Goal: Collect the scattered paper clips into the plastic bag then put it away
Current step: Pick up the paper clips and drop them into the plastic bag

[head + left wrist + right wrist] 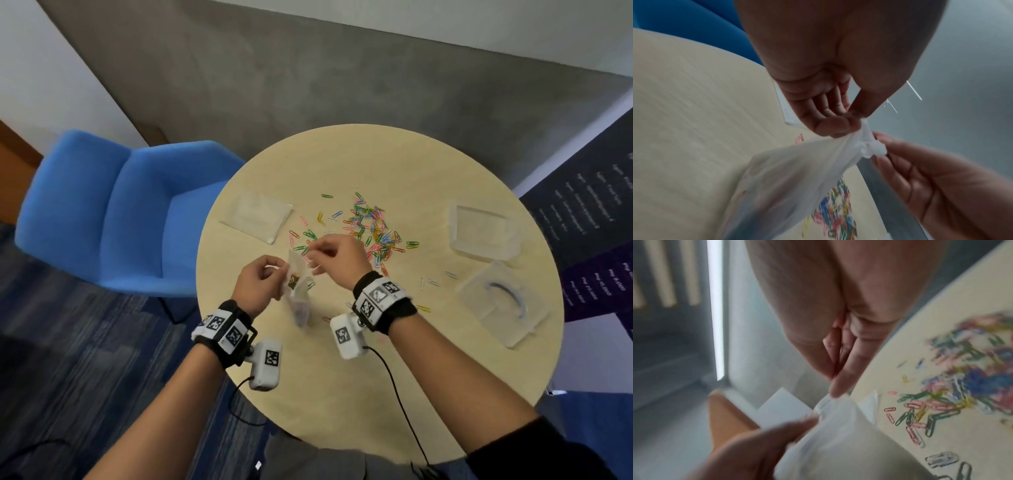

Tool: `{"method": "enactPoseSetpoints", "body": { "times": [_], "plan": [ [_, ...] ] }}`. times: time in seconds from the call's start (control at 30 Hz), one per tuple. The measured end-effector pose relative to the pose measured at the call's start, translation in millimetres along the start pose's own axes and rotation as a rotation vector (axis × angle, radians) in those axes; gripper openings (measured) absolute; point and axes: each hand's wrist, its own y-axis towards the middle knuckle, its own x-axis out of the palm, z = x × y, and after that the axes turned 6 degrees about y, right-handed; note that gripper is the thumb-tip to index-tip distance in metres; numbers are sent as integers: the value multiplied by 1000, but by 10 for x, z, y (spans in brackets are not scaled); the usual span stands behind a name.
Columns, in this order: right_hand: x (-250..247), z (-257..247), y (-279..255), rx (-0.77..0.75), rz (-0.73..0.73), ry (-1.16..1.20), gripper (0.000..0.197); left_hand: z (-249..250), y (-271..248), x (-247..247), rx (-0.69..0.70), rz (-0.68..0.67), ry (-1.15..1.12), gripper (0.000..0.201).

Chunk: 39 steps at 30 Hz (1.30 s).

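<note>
Here a round pale wooden table [428, 359] is being seen from above, with a blue armchair [113, 212] standing at its left edge. On the right side of the tabletop, two clear plastic containers are lying, one farther [484, 228] and one nearer [501, 303], and a flat clear pouch [257, 214] is lying toward the far left.

The plastic bag [297, 291] is being held up above the near-centre of the table, between the two hands. Its long axis is being kept close to upright, tilted a little: the mouth is pointing up toward the hands, and the closed bottom is hanging down toward the person. Some coloured content is showing through its lower part, though what it is cannot be made out.

The left hand [258, 286] is being kept on the left side of the bag's top edge; in the left wrist view its thumb and curled fingers [830, 125] are being pressed together on the bunched rim of the bag [793, 178], with a narrow pinch. The right hand [337, 258] is being held on the other side of the rim, its thumb and forefinger being closed on the plastic as well, the remaining fingers [851, 369] being kept close together.

The paper clips [371, 228], in many colours, are lying scattered in a loose heap on the table beyond the hands, with single clips strewn around it and a few lying nearer the right wrist.
</note>
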Motion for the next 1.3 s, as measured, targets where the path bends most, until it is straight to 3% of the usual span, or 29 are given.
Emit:
{"method": "enactPoseSetpoints", "body": {
  "times": [0.03, 0.1, 0.2, 0.27, 0.37, 0.5, 0.6, 0.8, 0.83, 0.9, 0.97, 1.07, 1.17, 1.3],
  "plan": [
    [-7, 57, 77, -20, 54, -24, 15, -13, 16, -70, -8, 22, -15, 7],
    [43, 235, 243, -110, -5, -402, 23, -57, 45, -202, -24, 63, -39, 5],
    [350, 586, 322, -281, -469, -1141, 52, -129, 85, -342, -39, 104, -60, 5],
    [542, 801, 294, -393, -638, -1344, 60, -163, 95, -388, -45, 123, -61, 5],
    [592, 1019, 259, -481, -637, -1500, 57, -190, 88, -427, -41, 149, -53, 6],
    [297, 1075, 296, -438, -547, -1616, 59, -213, 86, -423, -38, 155, -51, 7],
    [-40, 1165, 212, -412, -532, -1644, 61, -186, 81, -359, -37, 145, -61, 9],
    [-668, 1211, -169, -140, -496, -1540, 64, -100, 57, -127, -33, 103, -73, 12],
    [-742, 1174, -228, -93, -424, -1459, 66, -90, 54, -89, -33, 95, -69, 12],
    [-875, 1096, -400, 51, -138, -1239, 72, -73, 49, -28, -30, 82, -60, 12],
    [-968, 1098, -615, 306, 43, -1051, 91, -55, 46, 14, -29, 73, -56, 10],
    [-869, 1237, -843, 585, -8, -870, 134, -33, 61, 68, -37, 67, -49, 8],
    [-661, 1254, -761, 552, 29, -777, 138, -21, 73, 109, -27, 75, -30, 8],
    [-532, 1182, -377, 470, 149, -643, 113, -14, 54, 156, -48, 99, -50, 9]
  ]
}}
